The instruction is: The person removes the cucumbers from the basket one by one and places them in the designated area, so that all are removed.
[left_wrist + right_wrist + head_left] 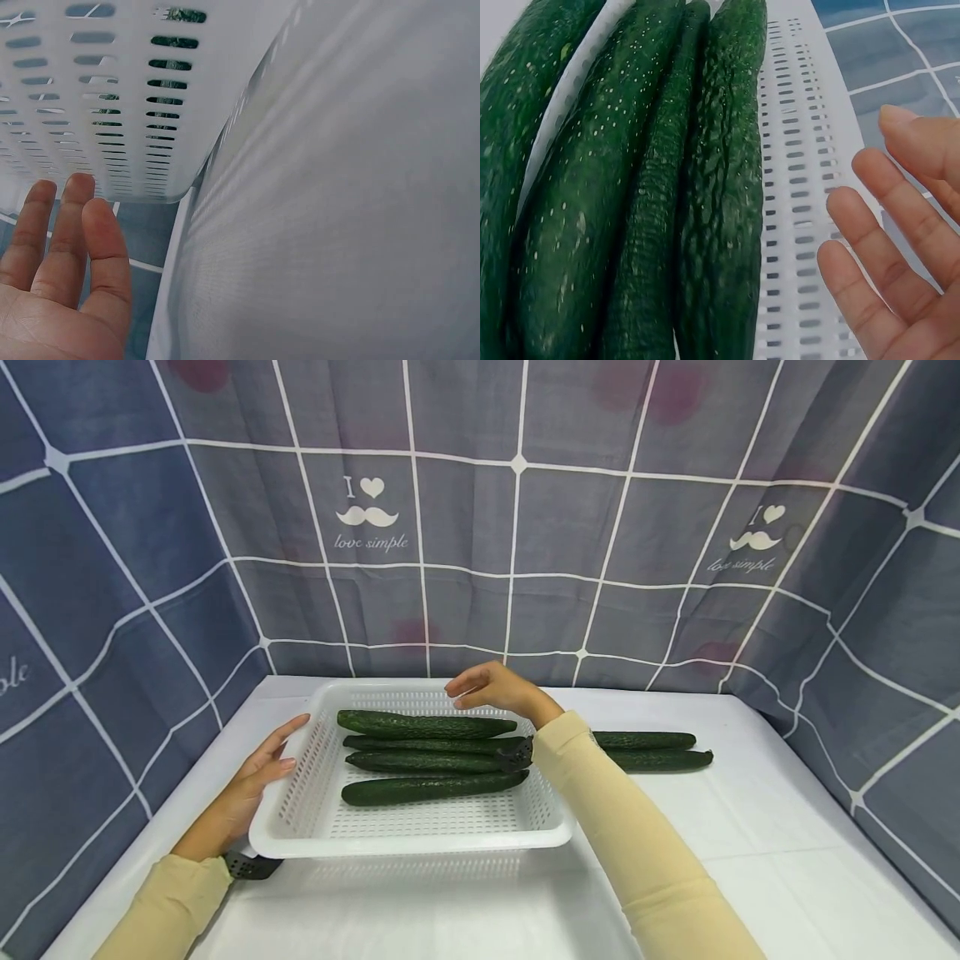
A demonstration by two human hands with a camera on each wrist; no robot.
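Note:
A white perforated plastic basket (420, 842) holds several long dark green cucumbers (435, 788) lying side by side. In the head view, my left hand (251, 781) is at the basket's left side with its fingers extended; whether it touches the rim is unclear. The left wrist view shows that hand (67, 277) beside the slotted wall. My right hand (498, 687) hovers over the far rim, fingers loosely bent and holding nothing. From the right wrist, the hand (900, 262) appears apart from the nearest cucumber (724, 187).
Two more cucumbers (660, 761) lie on the white table (787, 860) right of the basket, partly hidden by my right forearm. A grey-blue checked curtain (465, 518) stands behind the table and along both sides.

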